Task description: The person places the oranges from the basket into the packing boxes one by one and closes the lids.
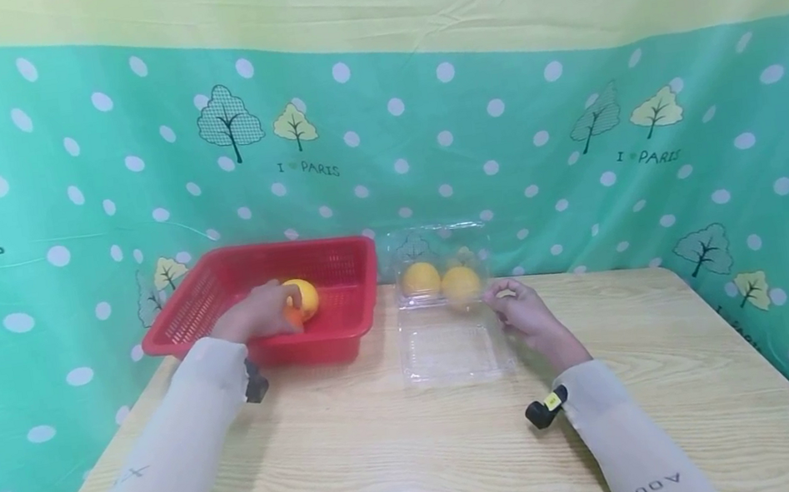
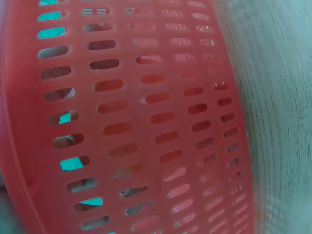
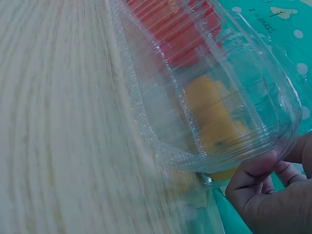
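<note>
My left hand (image 1: 259, 309) reaches over the near rim into the red plastic basket (image 1: 361, 318), fingers curled against an orange (image 1: 306, 296). A deeper orange patch shows just below those fingers. In the left wrist view the slotted basket wall (image 2: 141, 117) hides that hand, and orange colour shows through the slots. My right hand (image 1: 525, 313) pinches the right edge of a clear plastic clamshell box (image 1: 455, 351), which lies opened out. Two oranges, one on the left (image 1: 420, 279) and one on the right (image 1: 460, 283), sit in its far half. Up close, thumb and fingers grip the clear rim (image 3: 287, 141).
The basket and the box stand side by side on a light wooden table (image 1: 348, 454). Behind them hangs a green and yellow patterned cloth (image 1: 502, 147). A small dark camera (image 1: 548, 408) is strapped to the right wrist.
</note>
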Tool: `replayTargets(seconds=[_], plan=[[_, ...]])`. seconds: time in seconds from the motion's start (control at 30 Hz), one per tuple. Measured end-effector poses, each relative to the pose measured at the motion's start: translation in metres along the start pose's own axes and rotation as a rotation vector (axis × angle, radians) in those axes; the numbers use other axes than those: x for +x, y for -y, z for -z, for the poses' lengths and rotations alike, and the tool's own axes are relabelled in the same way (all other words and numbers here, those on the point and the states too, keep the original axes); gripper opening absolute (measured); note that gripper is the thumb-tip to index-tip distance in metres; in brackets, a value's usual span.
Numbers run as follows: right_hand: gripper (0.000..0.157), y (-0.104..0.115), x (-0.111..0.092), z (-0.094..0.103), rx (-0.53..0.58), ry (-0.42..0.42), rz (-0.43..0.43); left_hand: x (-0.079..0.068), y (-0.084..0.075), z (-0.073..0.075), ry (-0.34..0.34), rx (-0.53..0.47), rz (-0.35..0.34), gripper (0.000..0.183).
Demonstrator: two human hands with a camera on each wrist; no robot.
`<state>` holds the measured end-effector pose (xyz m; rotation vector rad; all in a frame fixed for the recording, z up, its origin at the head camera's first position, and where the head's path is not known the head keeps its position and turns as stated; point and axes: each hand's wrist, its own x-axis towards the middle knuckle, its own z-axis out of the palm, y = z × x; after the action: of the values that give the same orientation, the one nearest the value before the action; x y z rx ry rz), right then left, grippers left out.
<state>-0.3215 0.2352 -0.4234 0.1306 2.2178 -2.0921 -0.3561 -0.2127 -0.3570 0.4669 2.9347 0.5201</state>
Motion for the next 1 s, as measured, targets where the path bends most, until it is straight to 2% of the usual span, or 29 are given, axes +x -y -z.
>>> replayTargets(seconds=[0.2, 0.4, 0.6, 0.77, 1.0], plan=[[0.005, 0.0, 0.0, 0.0, -0.016, 0.01, -0.009, 0.001, -0.001, 0.001, -0.078, 0.096, -0.057, 0.054], [0.007, 0.001, 0.0, -0.001, 0.009, 0.002, -0.022, 0.001, -0.005, 0.005, -0.148, 0.13, -0.081, 0.065], [0.002, -0.002, 0.001, -0.002, 0.009, 0.009, -0.028, 0.0, -0.021, 0.013, -0.197, 0.149, -0.107, 0.059], [0.006, -0.005, 0.001, -0.002, -0.003, 0.01, -0.027, -0.002, -0.038, 0.018, -0.192, 0.124, -0.118, 0.068], [0.005, -0.006, 0.001, -0.002, -0.016, 0.017, -0.027, -0.01, -0.065, 0.021, -0.226, 0.133, -0.188, 0.076]])
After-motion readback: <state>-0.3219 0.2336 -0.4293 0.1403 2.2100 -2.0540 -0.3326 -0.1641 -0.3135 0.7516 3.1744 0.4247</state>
